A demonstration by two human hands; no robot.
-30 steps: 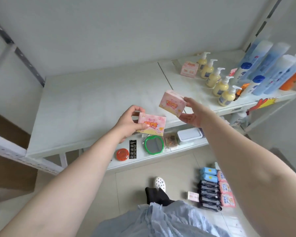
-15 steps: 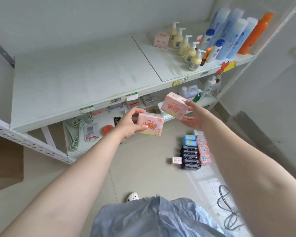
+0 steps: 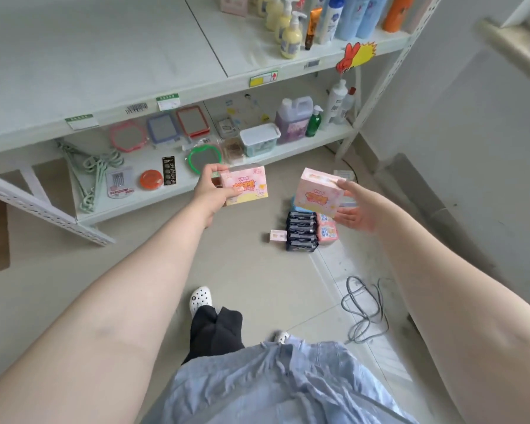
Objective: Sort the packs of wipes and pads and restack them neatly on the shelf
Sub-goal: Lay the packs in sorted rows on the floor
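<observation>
Upper shelf (image 3: 89,56) left section bare. Left hand (image 3: 210,191) gripped pink pack (image 3: 245,185) by its left end, thumb on front face, pack held in air in front of lower shelf (image 3: 153,197). Right hand (image 3: 360,208) held second pink pack (image 3: 318,191), tilted, fingers at its right side and under it. Both packs apart, at similar height. Below right hand, dark packs (image 3: 300,231) and pink packs (image 3: 328,232) stacked on floor (image 3: 257,276). Grey cable (image 3: 364,310) lay further right.

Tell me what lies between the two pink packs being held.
Nothing lies between the left hand's pink pack and the right hand's pink pack; the head view shows only bare floor behind that gap.
</observation>
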